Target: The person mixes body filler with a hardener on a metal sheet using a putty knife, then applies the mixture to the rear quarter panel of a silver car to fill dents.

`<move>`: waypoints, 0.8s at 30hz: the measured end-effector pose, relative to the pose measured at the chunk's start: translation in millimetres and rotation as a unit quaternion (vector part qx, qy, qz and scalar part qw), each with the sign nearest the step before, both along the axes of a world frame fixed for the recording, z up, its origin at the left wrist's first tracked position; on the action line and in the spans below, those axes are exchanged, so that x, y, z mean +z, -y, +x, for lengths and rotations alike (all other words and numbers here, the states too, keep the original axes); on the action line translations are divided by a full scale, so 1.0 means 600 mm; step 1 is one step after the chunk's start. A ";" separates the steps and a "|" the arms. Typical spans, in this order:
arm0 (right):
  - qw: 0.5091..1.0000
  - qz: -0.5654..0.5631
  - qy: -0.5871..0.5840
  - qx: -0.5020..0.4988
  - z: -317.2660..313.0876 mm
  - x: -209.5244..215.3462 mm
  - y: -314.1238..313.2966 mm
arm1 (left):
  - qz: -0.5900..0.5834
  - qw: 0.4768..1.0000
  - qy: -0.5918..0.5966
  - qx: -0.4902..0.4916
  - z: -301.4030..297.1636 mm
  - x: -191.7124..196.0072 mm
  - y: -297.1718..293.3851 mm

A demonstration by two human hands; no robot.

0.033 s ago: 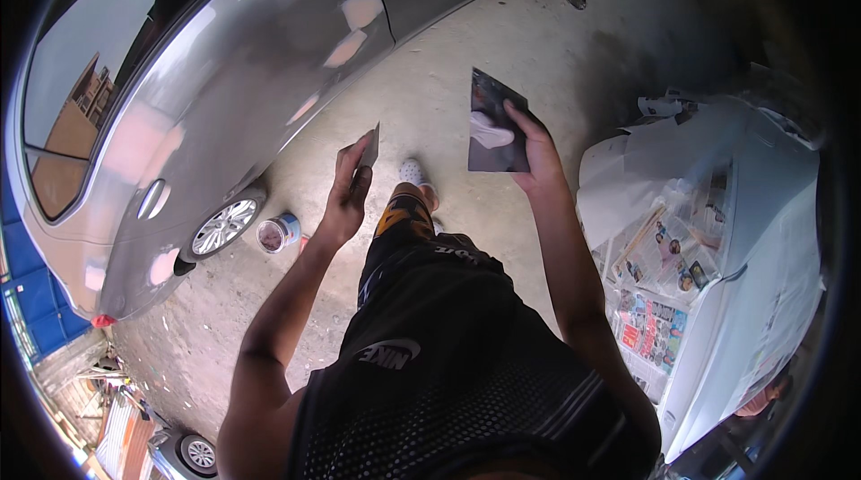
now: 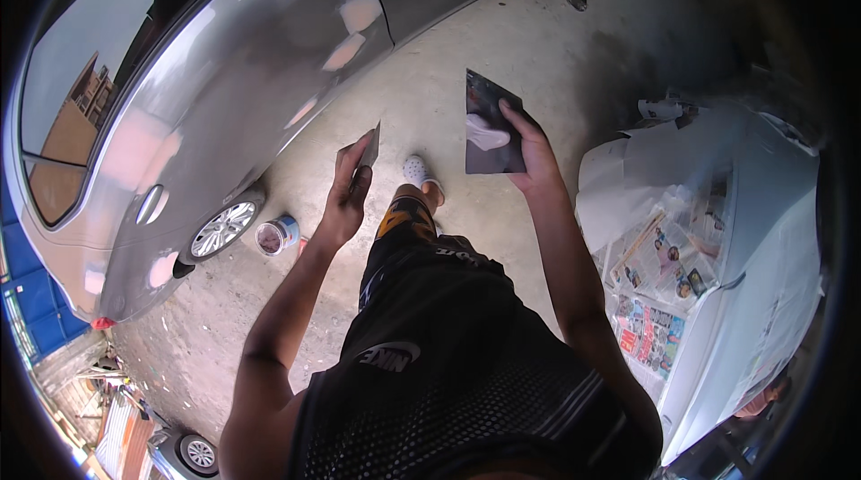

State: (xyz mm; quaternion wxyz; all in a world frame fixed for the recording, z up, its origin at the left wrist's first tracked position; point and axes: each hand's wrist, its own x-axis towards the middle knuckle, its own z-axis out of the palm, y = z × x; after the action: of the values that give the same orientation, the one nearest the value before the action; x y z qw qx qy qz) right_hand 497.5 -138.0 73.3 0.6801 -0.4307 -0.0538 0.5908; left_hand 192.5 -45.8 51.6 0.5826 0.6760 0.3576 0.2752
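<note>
My left hand [image 2: 348,189] is closed on a thin, flat putty spreader [image 2: 372,147], seen nearly edge-on. In my right hand [image 2: 536,148] is a dark, flat board [image 2: 493,160], gripped at its right side with the thumb over the top face. A smooth lump of pale pinkish putty [image 2: 485,132] sits on that board. Left of both hands stands a grey car [image 2: 269,59]; pale pink filler patches [image 2: 360,9] show on its side. Neither hand touches the car.
A paint bucket [image 2: 277,235] stands on the concrete floor by the car's wheel [image 2: 224,227]. To my right is a light-coloured car [image 2: 762,238] partly covered with newspaper [image 2: 659,251]. A small dark object [image 2: 577,0] lies on the floor farther off.
The board and my right hand have shifted slightly left. More of my shoe and ankle shows. My left hand keeps the spreader in nearly the same place.
</note>
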 end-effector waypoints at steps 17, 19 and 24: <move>0.976 -0.060 0.045 0.205 0.131 -0.411 -0.268 | -0.052 0.986 0.043 0.155 0.299 -0.330 -0.310; 0.973 -0.050 0.088 0.208 0.195 -0.489 -0.296 | 0.131 0.985 -0.045 0.099 0.256 -0.393 -0.337; 0.965 0.061 0.151 0.208 0.337 -0.664 -0.365 | 0.747 0.589 -0.228 0.211 0.181 -0.379 -0.530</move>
State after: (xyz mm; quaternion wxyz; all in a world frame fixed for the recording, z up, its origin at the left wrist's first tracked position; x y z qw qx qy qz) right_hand 699.5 80.8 -325.4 0.5512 -0.4519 -0.2797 0.6432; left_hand 301.2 272.0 -175.6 -0.3010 0.8201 0.2801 0.3979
